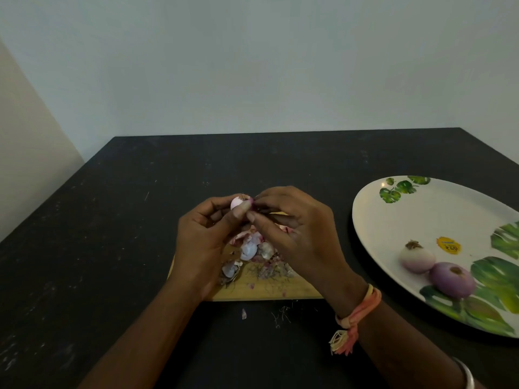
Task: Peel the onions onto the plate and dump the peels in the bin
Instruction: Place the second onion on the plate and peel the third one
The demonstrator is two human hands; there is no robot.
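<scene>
1. Nearest us, below our fingers, a peel scrap [244, 313] lies on the dark worktop [112, 220], just short of the wooden board [266, 292].
2. Directly under our fingers, the peels [252, 252] are heaped on that board.
3. Our left hand [202, 242] curls round a small onion [237, 203], while our right hand [297, 234] pinches the skin [252, 202] at its top.
4. Well apart, right of our fingers, two peeled onions [417, 258] sit on the plate [421, 209].
5. We judge this to be mid-peeling. Next we pull the skin free and carry the onion to the plate. No bin is in sight.
</scene>
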